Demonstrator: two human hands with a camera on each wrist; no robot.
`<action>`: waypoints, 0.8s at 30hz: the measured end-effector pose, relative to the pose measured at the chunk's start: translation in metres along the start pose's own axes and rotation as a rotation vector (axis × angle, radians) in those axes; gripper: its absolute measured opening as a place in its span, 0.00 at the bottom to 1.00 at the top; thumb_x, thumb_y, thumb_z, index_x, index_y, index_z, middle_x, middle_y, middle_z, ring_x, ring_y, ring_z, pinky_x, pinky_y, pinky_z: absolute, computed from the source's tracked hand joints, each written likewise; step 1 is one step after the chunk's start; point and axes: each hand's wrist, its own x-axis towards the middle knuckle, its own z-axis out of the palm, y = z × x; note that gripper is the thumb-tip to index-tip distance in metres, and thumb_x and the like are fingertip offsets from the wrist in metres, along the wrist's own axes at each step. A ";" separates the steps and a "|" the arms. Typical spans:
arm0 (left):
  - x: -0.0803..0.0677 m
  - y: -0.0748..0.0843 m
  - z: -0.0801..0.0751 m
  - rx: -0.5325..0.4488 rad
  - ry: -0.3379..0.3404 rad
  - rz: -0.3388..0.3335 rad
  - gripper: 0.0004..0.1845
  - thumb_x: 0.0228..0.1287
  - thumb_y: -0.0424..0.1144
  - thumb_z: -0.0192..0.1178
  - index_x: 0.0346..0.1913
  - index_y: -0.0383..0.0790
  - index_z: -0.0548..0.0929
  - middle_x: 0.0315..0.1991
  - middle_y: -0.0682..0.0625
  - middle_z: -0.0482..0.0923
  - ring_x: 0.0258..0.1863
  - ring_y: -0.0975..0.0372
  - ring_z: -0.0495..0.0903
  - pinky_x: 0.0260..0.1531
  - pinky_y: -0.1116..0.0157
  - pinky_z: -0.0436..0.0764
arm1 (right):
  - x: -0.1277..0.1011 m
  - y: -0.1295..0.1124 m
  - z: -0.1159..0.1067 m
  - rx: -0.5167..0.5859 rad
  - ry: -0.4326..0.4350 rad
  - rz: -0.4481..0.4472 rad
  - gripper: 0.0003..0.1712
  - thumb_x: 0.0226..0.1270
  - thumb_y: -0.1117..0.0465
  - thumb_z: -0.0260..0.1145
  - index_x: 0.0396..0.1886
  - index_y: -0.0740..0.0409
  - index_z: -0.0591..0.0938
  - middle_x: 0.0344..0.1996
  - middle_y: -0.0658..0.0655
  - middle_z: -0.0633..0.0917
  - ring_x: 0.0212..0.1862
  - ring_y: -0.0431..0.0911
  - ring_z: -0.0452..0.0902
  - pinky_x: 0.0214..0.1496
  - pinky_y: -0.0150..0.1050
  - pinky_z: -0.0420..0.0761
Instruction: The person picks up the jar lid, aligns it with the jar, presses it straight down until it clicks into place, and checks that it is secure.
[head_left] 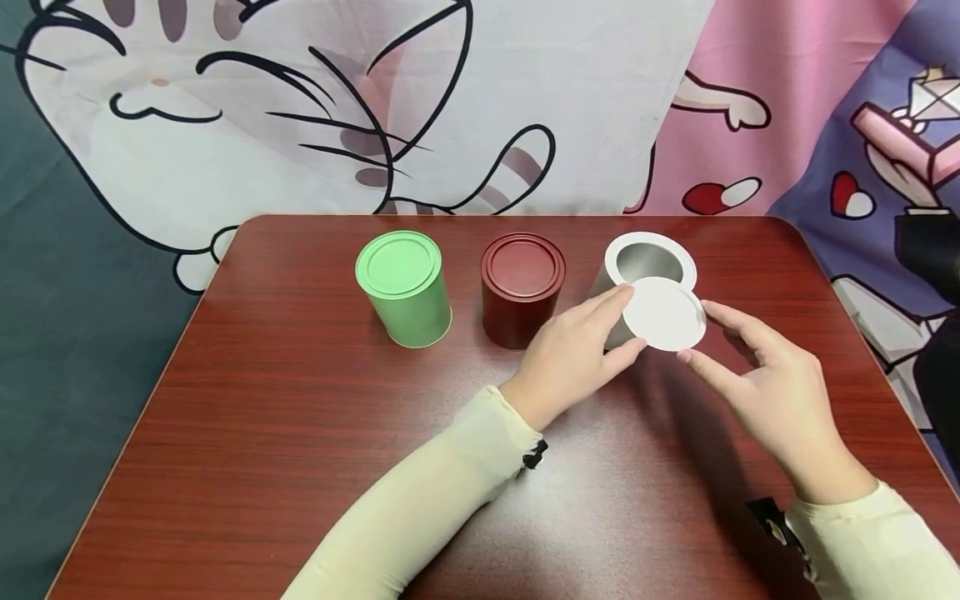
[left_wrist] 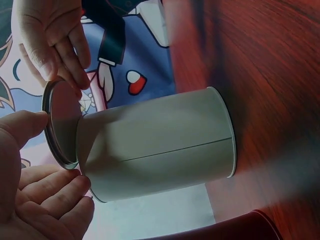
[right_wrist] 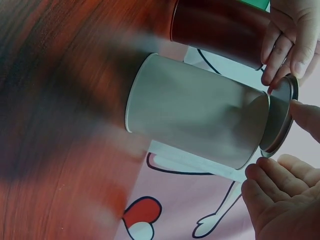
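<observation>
A round white lid (head_left: pixel 664 314) is held at the near side of the open white can (head_left: pixel 686 262), tilted and overlapping the can's rim in the head view. My left hand (head_left: pixel 573 354) pinches the lid's left edge between thumb and fingers. On the opposite edge, my right hand (head_left: pixel 780 392) holds it the same way. The left wrist view shows the lid's metallic underside (left_wrist: pixel 65 117) at the mouth of the upright can (left_wrist: pixel 160 145). Seen from the right wrist, the lid (right_wrist: pixel 281 117) meets the can's rim along one side and stands away at the other.
A dark red can (head_left: pixel 523 275) with its lid on stands left of the white can. Farther left is a lidded green can (head_left: pixel 405 287). All stand near the back edge of the brown wooden table (head_left: pixel 300 433), with a cartoon-print cloth (head_left: pixel 585 100) hanging behind.
</observation>
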 end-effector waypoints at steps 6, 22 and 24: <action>0.004 -0.002 -0.002 0.009 -0.001 -0.011 0.30 0.68 0.48 0.65 0.67 0.36 0.74 0.65 0.47 0.77 0.61 0.62 0.79 0.58 0.69 0.78 | 0.006 0.001 0.002 0.003 -0.017 0.012 0.36 0.52 0.59 0.82 0.63 0.46 0.82 0.53 0.59 0.86 0.51 0.12 0.68 0.51 0.10 0.65; 0.013 -0.005 -0.004 0.012 -0.024 -0.032 0.30 0.69 0.47 0.63 0.69 0.36 0.73 0.68 0.47 0.75 0.65 0.62 0.75 0.64 0.72 0.71 | 0.017 -0.001 0.004 -0.004 -0.029 0.052 0.36 0.54 0.57 0.81 0.65 0.46 0.81 0.56 0.57 0.85 0.53 0.14 0.69 0.52 0.11 0.66; 0.015 -0.005 -0.004 0.011 -0.017 -0.028 0.30 0.70 0.46 0.62 0.69 0.35 0.73 0.68 0.46 0.74 0.67 0.62 0.73 0.66 0.72 0.67 | 0.020 -0.001 0.005 -0.011 -0.031 0.057 0.36 0.54 0.56 0.81 0.65 0.46 0.81 0.56 0.56 0.85 0.53 0.15 0.70 0.52 0.11 0.66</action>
